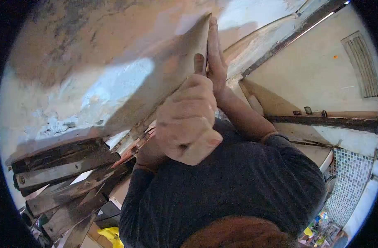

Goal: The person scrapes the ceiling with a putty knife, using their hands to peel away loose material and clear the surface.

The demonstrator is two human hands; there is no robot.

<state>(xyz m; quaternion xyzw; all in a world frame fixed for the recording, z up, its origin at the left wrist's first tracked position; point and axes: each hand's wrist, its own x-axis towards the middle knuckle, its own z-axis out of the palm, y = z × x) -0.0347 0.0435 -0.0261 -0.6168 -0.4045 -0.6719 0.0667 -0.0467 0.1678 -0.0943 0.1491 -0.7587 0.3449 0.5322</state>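
My left hand (188, 120) is a large closed fist in the middle of the head view. What it grips is mostly hidden. A brown rounded end (198, 63) shows just above the fist; I cannot tell whether it is a thumb or part of a tool. Close beside it, my right hand (216, 58) is held upright with its fingers stretched out and together. Its palm side lies along the thin edge of a pale, pointed flat surface (199, 39). Both forearms come up from the dark shirt (230, 177).
A stained, peeling wall surface (52, 62) fills the upper left. Dark, worn wooden pieces (65, 169) are stacked at the left, above a yellow item (111, 235). At the right are a dark beam (325, 120), a ribbed panel (362, 64) and small mosaic tiles (352, 173).
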